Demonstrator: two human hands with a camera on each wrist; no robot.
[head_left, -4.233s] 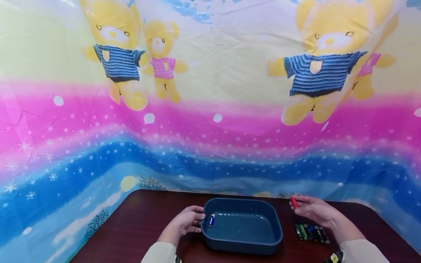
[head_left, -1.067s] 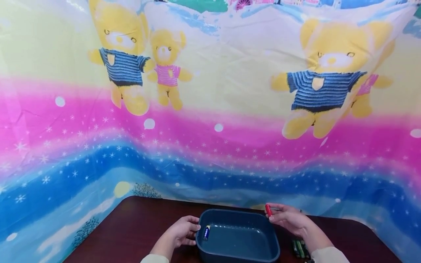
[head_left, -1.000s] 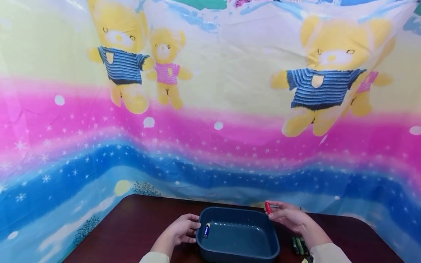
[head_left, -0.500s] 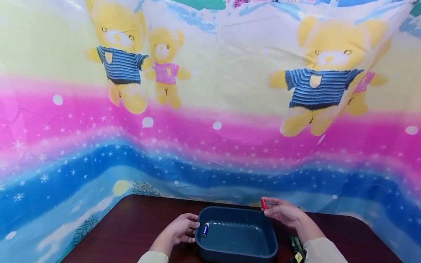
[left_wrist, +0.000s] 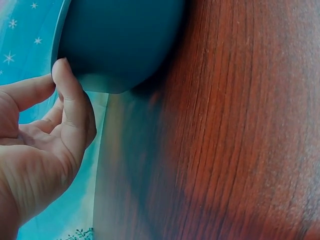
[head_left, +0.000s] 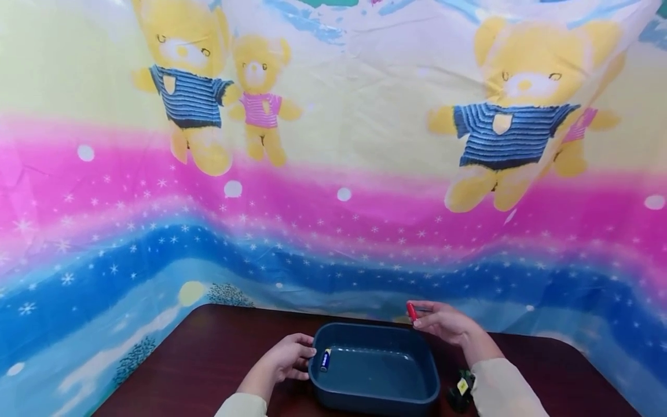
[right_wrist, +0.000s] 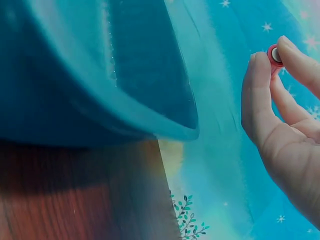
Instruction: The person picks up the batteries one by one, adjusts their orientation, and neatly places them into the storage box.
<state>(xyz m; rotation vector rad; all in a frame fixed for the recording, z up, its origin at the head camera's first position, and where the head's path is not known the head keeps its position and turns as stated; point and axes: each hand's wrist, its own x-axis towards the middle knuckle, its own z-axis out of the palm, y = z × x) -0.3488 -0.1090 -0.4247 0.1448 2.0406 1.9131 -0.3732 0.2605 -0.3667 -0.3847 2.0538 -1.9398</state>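
Note:
My right hand (head_left: 445, 323) pinches a small red battery (head_left: 411, 311) between thumb and fingertips, raised above the far right corner of a dark blue-grey plastic tub (head_left: 375, 399). The right wrist view shows the metal end of the red battery (right_wrist: 276, 55) facing the camera, with the tub's rim (right_wrist: 150, 125) to the left, apart from the fingers. At the tub's left side, my left hand (head_left: 288, 358) grips the rim with its thumb and fingers; the left wrist view shows this hand (left_wrist: 55, 120) close at the rim. Inside the tub, a blue battery (head_left: 325, 360) lies against the left wall.
The tub stands on a dark reddish-brown wooden table (head_left: 208, 353). Right of it, a dark wrist device with a yellow tag (head_left: 462, 386) hides the spot where several batteries lay. A cloth printed with bears (head_left: 344, 145) hangs behind the table.
My right hand has carried the red battery leftward from above the battery row to the tub's far right corner, rising slightly lately. My left hand stays on the rim; the blue battery stays put.

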